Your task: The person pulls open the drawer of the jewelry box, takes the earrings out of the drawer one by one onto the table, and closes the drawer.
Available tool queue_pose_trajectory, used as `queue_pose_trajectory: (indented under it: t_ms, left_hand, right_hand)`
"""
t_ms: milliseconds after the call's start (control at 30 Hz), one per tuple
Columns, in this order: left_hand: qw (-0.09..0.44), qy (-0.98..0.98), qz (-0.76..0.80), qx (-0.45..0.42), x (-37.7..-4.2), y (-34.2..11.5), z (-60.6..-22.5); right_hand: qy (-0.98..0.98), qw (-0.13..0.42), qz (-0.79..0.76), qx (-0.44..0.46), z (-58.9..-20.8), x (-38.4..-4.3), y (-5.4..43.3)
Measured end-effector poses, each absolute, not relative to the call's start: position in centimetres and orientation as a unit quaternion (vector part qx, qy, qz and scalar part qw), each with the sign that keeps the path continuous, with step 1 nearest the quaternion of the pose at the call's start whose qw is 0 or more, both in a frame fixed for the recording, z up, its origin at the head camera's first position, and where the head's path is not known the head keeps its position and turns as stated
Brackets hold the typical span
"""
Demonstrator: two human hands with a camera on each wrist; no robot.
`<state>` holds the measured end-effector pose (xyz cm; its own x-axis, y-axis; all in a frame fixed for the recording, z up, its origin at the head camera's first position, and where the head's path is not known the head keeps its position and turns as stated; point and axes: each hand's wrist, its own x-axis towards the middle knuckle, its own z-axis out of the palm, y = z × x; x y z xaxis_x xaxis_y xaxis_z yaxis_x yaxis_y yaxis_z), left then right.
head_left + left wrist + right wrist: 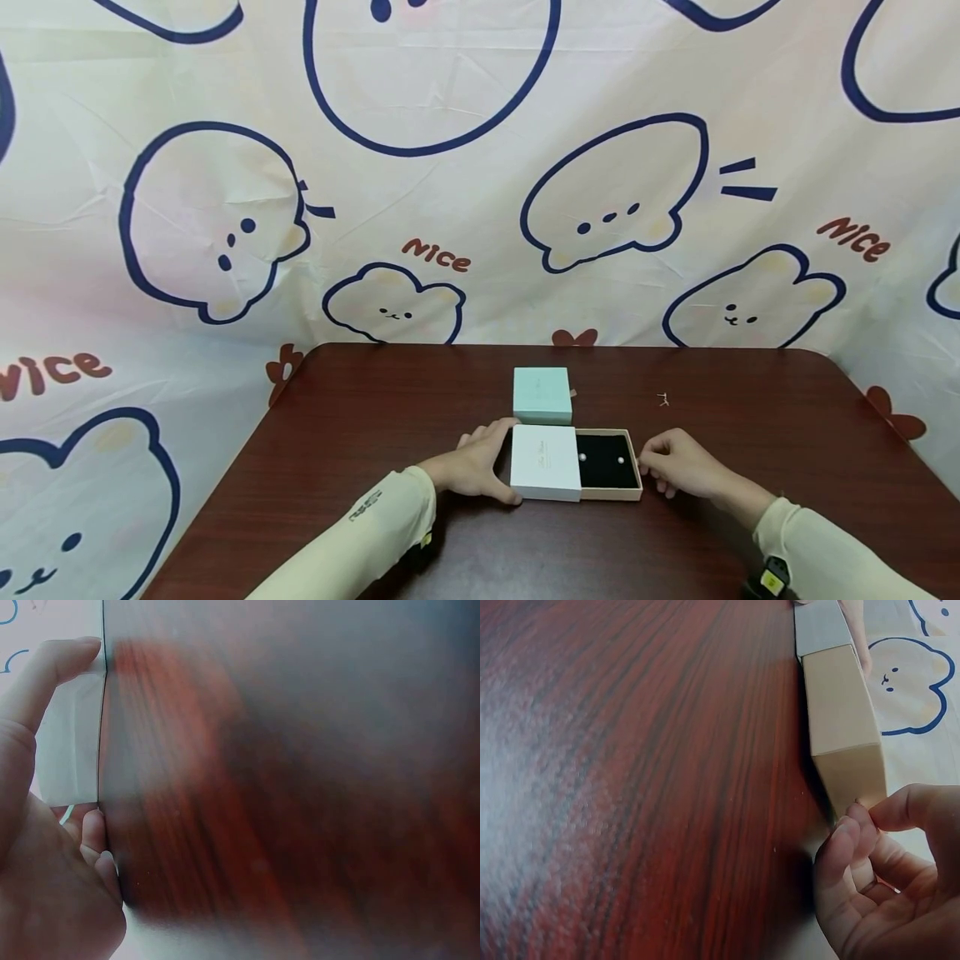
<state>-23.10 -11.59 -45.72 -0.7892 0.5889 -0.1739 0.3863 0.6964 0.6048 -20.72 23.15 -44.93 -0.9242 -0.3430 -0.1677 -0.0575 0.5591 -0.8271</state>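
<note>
A white jewelry box sleeve lies on the table, with its cream drawer slid partly out to the right. Black padding lines the drawer and carries two small pearl-like studs. My left hand grips the sleeve's left end, thumb on the near side and fingers at the far side. At the drawer's right end, my right hand pinches a small pull tab between thumb and forefinger; the fingertips mostly hide it. In the right wrist view the drawer's end face meets those fingertips.
A mint-green box with a small tab on its right side stands just behind the white sleeve. Tiny pale slender pieces lie at the back right of the brown table. A printed cloth hangs behind the table.
</note>
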Motion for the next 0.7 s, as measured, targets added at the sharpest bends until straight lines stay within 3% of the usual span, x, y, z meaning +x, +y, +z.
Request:
queue_pose_trajectory:
  t_ms: [700]
  left_hand:
    - [0.178,0.903,0.281,0.272,-23.13,-11.60,-45.84]
  right_hand:
    - [0.877,0.161,-0.442,-0.099,-45.10,-20.70,23.80]
